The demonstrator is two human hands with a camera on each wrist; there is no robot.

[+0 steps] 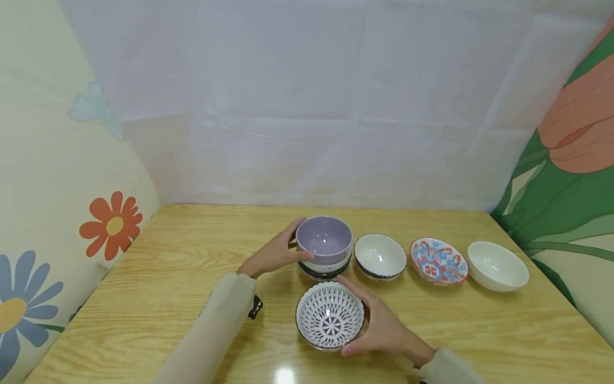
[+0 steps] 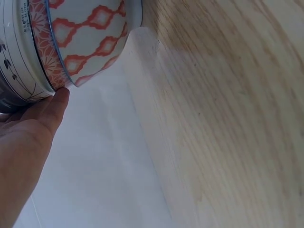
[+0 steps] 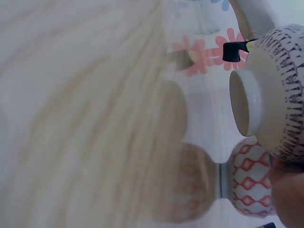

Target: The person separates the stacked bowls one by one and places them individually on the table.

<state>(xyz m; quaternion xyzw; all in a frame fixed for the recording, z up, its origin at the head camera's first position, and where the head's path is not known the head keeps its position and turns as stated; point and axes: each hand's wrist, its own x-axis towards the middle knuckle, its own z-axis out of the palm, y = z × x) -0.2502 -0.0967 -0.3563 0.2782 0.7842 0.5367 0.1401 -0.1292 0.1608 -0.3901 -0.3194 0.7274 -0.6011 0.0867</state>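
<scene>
While the left hand (image 1: 275, 253) had the purple bowl (image 1: 324, 238) by its side, thumb across the near face, the right hand (image 1: 384, 325) held the black-and-white patterned bowl (image 1: 330, 316) between thumb on the near side and fingers on the far side. Both hands were curled, spread wide enough to span bowl walls; some left fingers hidden.

Purple bowl topped a stack, just right of the left hand, beyond the right one. Under it: a white bowl (image 1: 331, 266), then a red-diamond bowl (image 2: 90, 38) at the bottom. Left wrist view had one fingertip at the stack's side, lower down.

Patterned bowl sat left of the right hand, rim up, foot off the table (image 1: 144, 298) per right wrist view.

Beyond the right hand, going rightward: dark-rimmed bowl (image 1: 380, 256), red-and-blue bowl (image 1: 438, 261), plain white bowl (image 1: 497, 266). White cloth (image 1: 288, 106) hung beyond both hands; flowered cloth (image 1: 38, 160) left of the left hand.
</scene>
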